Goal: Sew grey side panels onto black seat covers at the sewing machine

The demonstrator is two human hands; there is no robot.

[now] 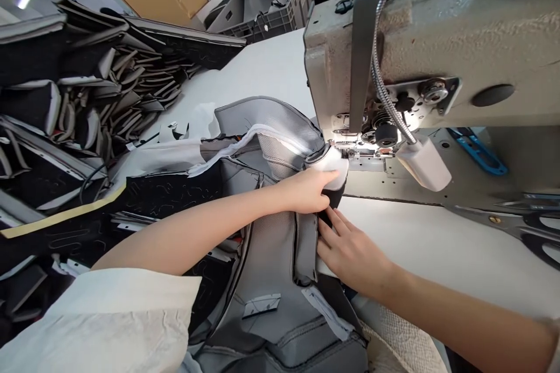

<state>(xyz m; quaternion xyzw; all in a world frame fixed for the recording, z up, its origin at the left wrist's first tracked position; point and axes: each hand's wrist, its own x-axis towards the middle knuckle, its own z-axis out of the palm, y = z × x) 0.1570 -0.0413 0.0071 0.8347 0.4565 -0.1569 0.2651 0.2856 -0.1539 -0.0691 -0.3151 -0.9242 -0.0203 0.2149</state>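
Centre of frame: gray fabric cover (pixel 271 250), running from the bottom edge up to the sewing machine (pixel 420 58) at upper right. With left hand (pixel 306 191), holding the cover's white-backed end (pixel 338 158) just beside the brightly lit stitching area (pixel 371 153). With right hand (pixel 350 247), touching the cover's dark edge (pixel 336 195) a little lower in the frame, fingers slightly bent; impossible to tell whether pinching. Probably lining up or feeding a seam. Needed next, by guess: keeping layers flush, easing slack along, staying clear of moving parts.
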